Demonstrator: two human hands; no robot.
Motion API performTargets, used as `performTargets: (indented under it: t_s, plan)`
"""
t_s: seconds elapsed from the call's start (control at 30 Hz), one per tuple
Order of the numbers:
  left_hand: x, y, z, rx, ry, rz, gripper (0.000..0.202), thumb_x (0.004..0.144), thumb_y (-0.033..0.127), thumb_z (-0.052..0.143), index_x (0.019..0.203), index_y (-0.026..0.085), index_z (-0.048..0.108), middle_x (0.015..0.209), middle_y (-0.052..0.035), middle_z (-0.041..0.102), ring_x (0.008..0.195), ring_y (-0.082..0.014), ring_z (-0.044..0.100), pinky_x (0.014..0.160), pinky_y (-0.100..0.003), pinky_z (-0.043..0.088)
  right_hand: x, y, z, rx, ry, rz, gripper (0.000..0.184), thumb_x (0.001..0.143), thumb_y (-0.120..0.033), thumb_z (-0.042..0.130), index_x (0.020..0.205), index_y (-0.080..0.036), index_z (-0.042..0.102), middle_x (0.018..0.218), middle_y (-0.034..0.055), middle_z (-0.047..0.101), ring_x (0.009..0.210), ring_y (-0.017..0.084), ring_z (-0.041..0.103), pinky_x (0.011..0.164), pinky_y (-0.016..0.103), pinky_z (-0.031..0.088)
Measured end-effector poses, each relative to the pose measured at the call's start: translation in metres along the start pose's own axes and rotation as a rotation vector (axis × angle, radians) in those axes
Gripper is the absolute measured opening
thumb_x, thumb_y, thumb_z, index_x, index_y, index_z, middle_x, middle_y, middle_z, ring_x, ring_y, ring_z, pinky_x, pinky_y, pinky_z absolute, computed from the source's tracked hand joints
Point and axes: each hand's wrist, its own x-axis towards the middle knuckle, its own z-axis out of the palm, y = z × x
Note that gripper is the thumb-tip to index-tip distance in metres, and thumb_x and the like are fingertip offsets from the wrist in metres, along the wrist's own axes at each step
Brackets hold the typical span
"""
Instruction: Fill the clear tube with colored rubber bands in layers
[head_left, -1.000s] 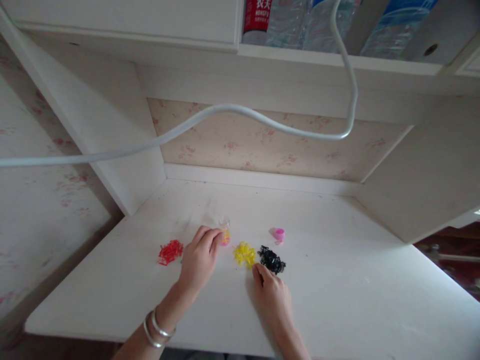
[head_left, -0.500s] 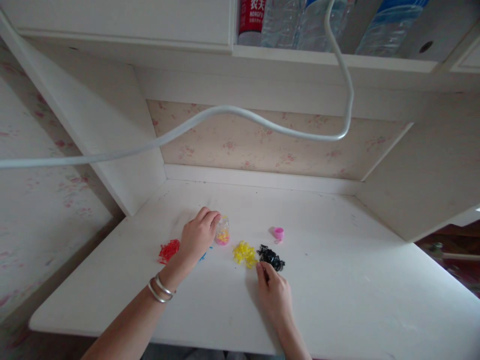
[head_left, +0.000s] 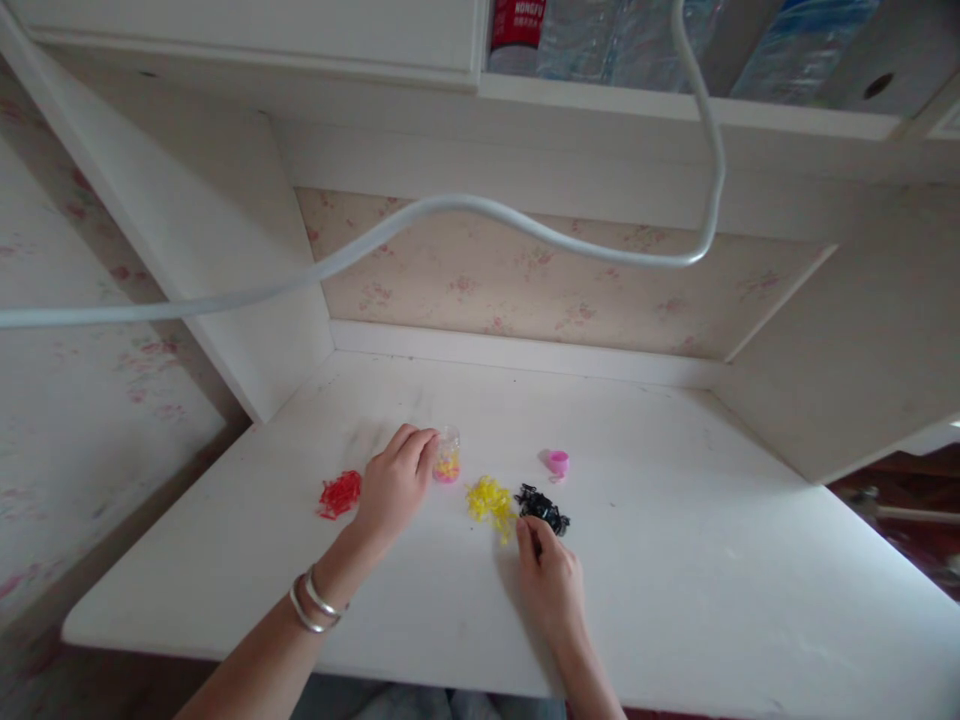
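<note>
My left hand is closed at the side of a small clear jar, fingertips on its upper part. The jar stands upright with yellow and pink bits low inside. My right hand has thumb and forefinger pinched together at the table, between a pile of yellow rubber bands and a pile of black rubber bands. Whatever is in that pinch is too small to make out. Left of my left hand lies a pile of red rubber bands.
A pink cap sits on the white desk behind the black pile. Across the view, above the desk, runs a white cable. Overhead is a shelf with bottles, and side panels flank the desk.
The view has tilted slightly down. My left hand stays at the jar, and blue bits seen beside it earlier are now hidden. My right hand keeps its pinch by the yellow and black piles.
</note>
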Motion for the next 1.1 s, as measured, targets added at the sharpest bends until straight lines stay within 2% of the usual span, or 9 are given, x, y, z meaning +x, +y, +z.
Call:
performTargets:
  t_s: [0.1, 0.3, 0.4, 0.5, 0.63, 0.77, 0.87, 1.1]
  plan:
    - [-0.027, 0.004, -0.003, -0.083, -0.055, -0.059, 0.026, 0.096, 0.032, 0.041, 0.094, 0.019, 0.063, 0.085, -0.0036, 0.064, 0.072, -0.0117, 0.061, 0.064, -0.021, 0.046, -0.001, -0.004, -0.001, -0.046, 0.004, 0.006, 0.044, 0.094, -0.049, 0.031, 0.096, -0.022, 0.067, 0.075, 0.0045, 0.071, 0.065, 0.019, 0.065, 0.057, 0.023, 0.038]
    - [-0.092, 0.006, 0.001, -0.184, -0.231, -0.174, 0.023, 0.095, 0.030, 0.041, 0.092, 0.021, 0.062, 0.089, -0.0044, 0.066, 0.080, -0.0143, 0.064, 0.067, -0.023, 0.049, -0.005, -0.013, 0.000, -0.278, -0.056, -0.040, 0.033, 0.091, -0.043, 0.041, 0.099, -0.026, 0.068, 0.076, 0.0027, 0.072, 0.062, 0.018, 0.064, 0.056, 0.024, 0.036]
    - [-0.112, 0.006, 0.003, -0.201, -0.289, -0.202, 0.025, 0.096, 0.030, 0.040, 0.089, 0.022, 0.062, 0.085, -0.0038, 0.066, 0.077, -0.0146, 0.064, 0.067, -0.023, 0.049, -0.006, -0.013, 0.001, -0.356, -0.082, -0.063, 0.032, 0.092, -0.038, 0.039, 0.099, -0.027, 0.068, 0.082, 0.0026, 0.073, 0.065, 0.018, 0.066, 0.055, 0.024, 0.034]
    - [-0.118, 0.006, 0.003, -0.218, -0.325, -0.198, 0.026, 0.096, 0.030, 0.038, 0.090, 0.022, 0.062, 0.084, -0.0033, 0.065, 0.075, -0.0143, 0.063, 0.066, -0.023, 0.048, -0.006, -0.012, 0.001, -0.330, -0.093, -0.070, 0.036, 0.094, -0.036, 0.034, 0.099, -0.027, 0.068, 0.085, 0.0030, 0.073, 0.068, 0.018, 0.067, 0.056, 0.024, 0.035]
    - [-0.114, 0.004, 0.002, -0.266, -0.327, -0.193, 0.028, 0.096, 0.031, 0.038, 0.089, 0.021, 0.063, 0.083, -0.0037, 0.065, 0.073, -0.0142, 0.062, 0.067, -0.024, 0.048, -0.005, -0.011, 0.000, -0.201, -0.061, -0.036, 0.041, 0.094, -0.042, 0.032, 0.101, -0.025, 0.069, 0.091, 0.0052, 0.074, 0.075, 0.020, 0.068, 0.062, 0.025, 0.039]
    - [-0.113, 0.000, 0.001, -0.318, -0.314, -0.233, 0.028, 0.096, 0.032, 0.038, 0.087, 0.020, 0.062, 0.081, -0.0036, 0.064, 0.072, -0.0139, 0.061, 0.066, -0.024, 0.048, -0.002, -0.012, -0.002, -0.048, -0.005, 0.019, 0.046, 0.091, -0.051, 0.036, 0.097, -0.021, 0.069, 0.082, 0.0068, 0.073, 0.069, 0.019, 0.065, 0.062, 0.025, 0.040]
    - [-0.115, -0.002, 0.002, -0.320, -0.313, -0.212, 0.026, 0.095, 0.031, 0.040, 0.087, 0.020, 0.062, 0.081, -0.0034, 0.064, 0.072, -0.0140, 0.061, 0.066, -0.024, 0.047, -0.001, -0.013, -0.002, 0.039, 0.034, 0.058, 0.048, 0.090, -0.055, 0.037, 0.094, -0.019, 0.068, 0.075, 0.0057, 0.071, 0.064, 0.018, 0.061, 0.058, 0.025, 0.038]
    - [-0.117, -0.002, 0.003, -0.301, -0.368, -0.178, 0.025, 0.095, 0.030, 0.039, 0.089, 0.021, 0.062, 0.083, -0.0030, 0.065, 0.072, -0.0144, 0.061, 0.066, -0.025, 0.046, 0.009, -0.007, 0.000, 0.309, 0.096, 0.142, 0.047, 0.083, -0.059, 0.049, 0.092, -0.017, 0.069, 0.076, 0.0049, 0.068, 0.067, 0.019, 0.057, 0.060, 0.025, 0.039]
